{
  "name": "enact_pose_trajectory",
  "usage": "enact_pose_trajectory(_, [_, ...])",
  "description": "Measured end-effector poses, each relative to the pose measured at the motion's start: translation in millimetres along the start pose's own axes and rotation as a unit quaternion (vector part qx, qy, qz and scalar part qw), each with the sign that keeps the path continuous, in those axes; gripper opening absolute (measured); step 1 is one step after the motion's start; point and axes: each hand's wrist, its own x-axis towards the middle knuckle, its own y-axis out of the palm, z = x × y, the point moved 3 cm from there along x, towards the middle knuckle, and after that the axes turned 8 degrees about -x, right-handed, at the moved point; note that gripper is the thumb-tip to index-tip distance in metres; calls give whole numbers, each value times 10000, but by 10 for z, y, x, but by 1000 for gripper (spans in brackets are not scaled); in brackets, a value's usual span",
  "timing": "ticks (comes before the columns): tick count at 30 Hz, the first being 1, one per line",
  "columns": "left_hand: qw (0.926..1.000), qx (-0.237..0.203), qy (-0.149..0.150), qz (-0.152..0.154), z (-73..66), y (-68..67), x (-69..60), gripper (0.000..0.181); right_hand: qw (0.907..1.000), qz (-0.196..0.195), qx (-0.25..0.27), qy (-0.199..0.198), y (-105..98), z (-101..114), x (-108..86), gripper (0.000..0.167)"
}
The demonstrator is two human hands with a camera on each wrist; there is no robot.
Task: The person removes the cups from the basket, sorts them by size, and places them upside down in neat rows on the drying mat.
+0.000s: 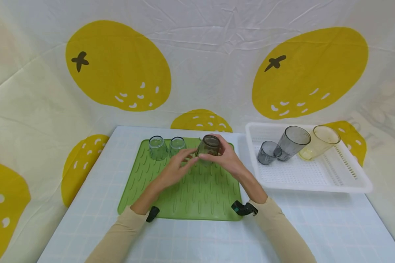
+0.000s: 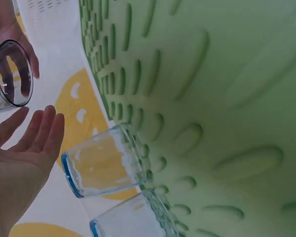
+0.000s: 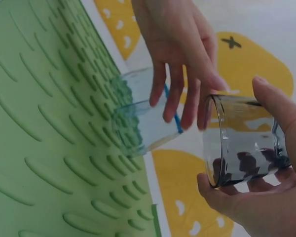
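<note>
A smoky grey drinking glass (image 1: 209, 145) is held just above the green ribbed mat (image 1: 197, 193), its mouth turned down toward it. My right hand (image 1: 228, 155) grips this glass, thumb on one side and fingers round the other, as the right wrist view shows. On its other side is my left hand (image 1: 176, 170), fingers loosely extended close to the rim; whether they touch cannot be told. Two clear bluish glasses, a left one (image 1: 158, 149) and a right one (image 1: 177, 145), stand on the mat's back left, blue-edged ends up.
To the right, a white perforated basket (image 1: 316, 188) contains a small grey glass (image 1: 268, 153), a taller grey glass (image 1: 293, 142) and a yellow glass (image 1: 317, 142). Behind the pale checked table (image 1: 191, 241) hangs a fruit-print cloth (image 1: 210, 73).
</note>
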Motion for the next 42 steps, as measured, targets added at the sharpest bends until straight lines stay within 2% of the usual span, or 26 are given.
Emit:
enact_pose_trajectory(7, [9947,480,270,-868,82,-206,-105,29,9986,-270,-422,138,10,-7,52,67])
enact_pose_trajectory(13, [9887,680,319,-1296,139,-415,-216,23,9958,-543,-738,85,14,-34,127,66])
enact_pose_trajectory(17, [9846,792,208,-1547,172,-544,-276,20,9941,-675,-841,151,6,-69,180,71])
enact_pose_trajectory(23, [9733,1114,36,-2008,193,-719,-387,15,9923,-839,-895,181,4,-142,282,76])
enact_pose_trajectory(31, [9559,1375,-680,-2504,303,-925,-522,19,9917,-1054,-713,168,33,-206,385,79])
enact_pose_trajectory(35, [9480,1453,-842,-2705,345,-1003,-551,20,9907,-1156,-691,167,44,-233,428,82])
enact_pose_trajectory(38, [9451,1419,-1032,-2755,391,-1047,-570,22,9896,-1224,-722,241,51,-272,458,84])
enact_pose_trajectory(42, [9455,1232,-1344,-2698,470,-1097,-599,26,9889,-1236,-753,328,75,-319,495,79])
